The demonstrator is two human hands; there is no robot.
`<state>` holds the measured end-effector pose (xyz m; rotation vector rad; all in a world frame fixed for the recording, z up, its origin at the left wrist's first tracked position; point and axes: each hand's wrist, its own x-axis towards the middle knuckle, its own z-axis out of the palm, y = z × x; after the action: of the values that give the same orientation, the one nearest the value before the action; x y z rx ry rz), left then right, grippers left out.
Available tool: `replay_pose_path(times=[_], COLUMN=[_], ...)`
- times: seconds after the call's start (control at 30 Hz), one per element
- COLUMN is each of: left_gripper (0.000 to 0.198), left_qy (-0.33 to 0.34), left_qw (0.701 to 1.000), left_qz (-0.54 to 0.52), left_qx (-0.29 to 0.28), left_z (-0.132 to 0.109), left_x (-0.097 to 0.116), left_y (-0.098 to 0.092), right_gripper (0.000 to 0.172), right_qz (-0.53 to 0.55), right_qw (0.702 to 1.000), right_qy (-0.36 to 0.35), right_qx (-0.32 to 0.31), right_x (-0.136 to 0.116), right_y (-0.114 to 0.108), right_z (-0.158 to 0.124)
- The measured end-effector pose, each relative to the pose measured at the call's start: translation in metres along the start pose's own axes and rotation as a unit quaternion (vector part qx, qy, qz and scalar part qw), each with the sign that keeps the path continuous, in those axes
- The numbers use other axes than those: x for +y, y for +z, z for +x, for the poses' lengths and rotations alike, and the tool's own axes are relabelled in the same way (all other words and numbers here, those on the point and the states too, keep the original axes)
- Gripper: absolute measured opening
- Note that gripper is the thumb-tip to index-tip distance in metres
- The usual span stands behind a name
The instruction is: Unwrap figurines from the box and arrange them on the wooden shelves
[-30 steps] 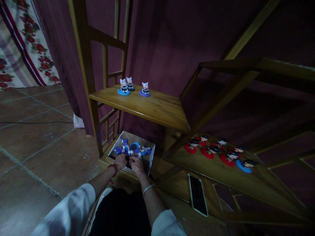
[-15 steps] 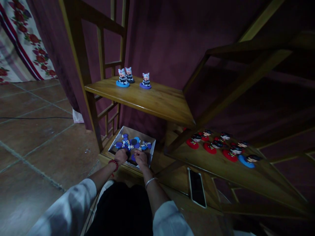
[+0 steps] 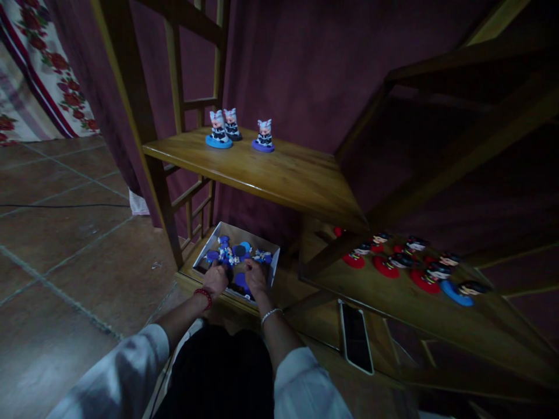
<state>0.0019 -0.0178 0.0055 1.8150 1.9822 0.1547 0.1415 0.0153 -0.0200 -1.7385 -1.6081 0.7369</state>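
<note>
A shallow cardboard box (image 3: 274, 265) on the low shelf holds several small figurines (image 3: 225, 250) with blue and purple round bases, some lying on their sides. My left hand (image 3: 215, 280), with a red beaded bracelet at its wrist, is over the box's near left part. Its fingers are curled, and what they hold is too dark to make out. My right hand (image 3: 255, 277) is closed in a pinch over the near right part, its fingertips partly hidden. A purple round base (image 3: 240, 282) lies between the hands, nearer the right one.
Three white-haired figurines (image 3: 264, 135) stand on the upper wooden shelf (image 3: 301, 174). On the right-hand shelf (image 3: 371, 291) are several dark-haired figurines (image 3: 398, 263), mostly on red bases, one on blue. A phone (image 3: 356, 337) lies below them. Tiled floor (image 3: 87, 262) extends left.
The view has shifted slightly, so the shelves look a little larger. My right hand has drawn slightly away from my left, showing more of the purple base between them.
</note>
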Motion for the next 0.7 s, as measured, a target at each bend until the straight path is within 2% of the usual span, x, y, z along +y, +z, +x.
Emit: replay_pose_path(times=[0.1, 0.23, 0.4, 0.7], left_gripper=[0.034, 0.033, 0.031, 0.032], left_qy=[-0.008, 0.003, 0.011, 0.011], left_qw=[1.000, 1.000, 1.000, 1.000], left_qz=[-0.001, 0.012, 0.027, 0.022], left_qx=[0.002, -0.004, -0.001, 0.000], left_z=[-0.001, -0.005, -0.007, -0.007], left_x=[0.002, 0.005, 0.005, 0.004], left_y=[0.000, -0.002, -0.003, -0.005], right_gripper=[0.029, 0.031, 0.034, 0.036], right_qz=[-0.062, -0.148, -0.186, -0.234], right_qw=[0.998, 0.987, 0.978, 0.968], right_qy=[-0.009, -0.059, -0.072, -0.072], right_qx=[0.006, -0.023, -0.058, -0.055], right_x=[-0.006, -0.017, -0.030, -0.035], right_y=[-0.001, 0.001, 0.006, 0.006], right_z=[0.004, 0.006, 0.006, 0.004])
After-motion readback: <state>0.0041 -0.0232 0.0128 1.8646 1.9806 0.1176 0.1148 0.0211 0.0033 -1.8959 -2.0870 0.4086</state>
